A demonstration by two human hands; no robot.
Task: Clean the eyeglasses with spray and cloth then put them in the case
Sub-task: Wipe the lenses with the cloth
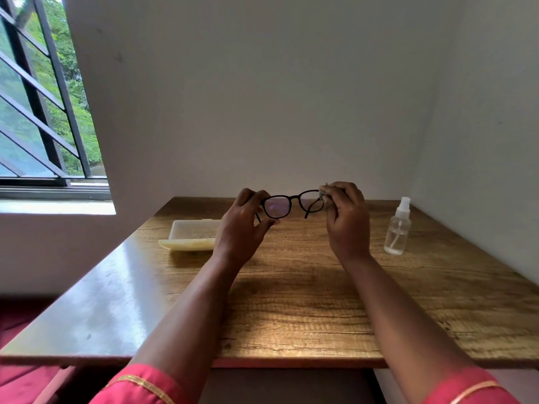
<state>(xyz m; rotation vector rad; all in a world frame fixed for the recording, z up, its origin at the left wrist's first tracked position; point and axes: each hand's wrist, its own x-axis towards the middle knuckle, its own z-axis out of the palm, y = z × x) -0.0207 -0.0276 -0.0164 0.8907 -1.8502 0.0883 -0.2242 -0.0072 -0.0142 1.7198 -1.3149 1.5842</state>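
Eyeglasses (292,203) above the table (306,301), our left hand (243,225) pinching one rim, our right hand (347,220) pinching a cloth (321,195) on the other.

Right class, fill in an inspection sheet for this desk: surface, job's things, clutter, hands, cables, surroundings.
Surface: wooden table, glossy at its left end.
Job's things: eyeglasses held up above the table; open cream case at left; clear spray bottle upright at right; a bit of cloth shows at the right lens.
Clutter: nothing seen.
Hands: left hand grips the left end of the frame; right hand pinches cloth on the right lens.
Cables: nothing seen.
Surroundings: plain wall; barred window at left.
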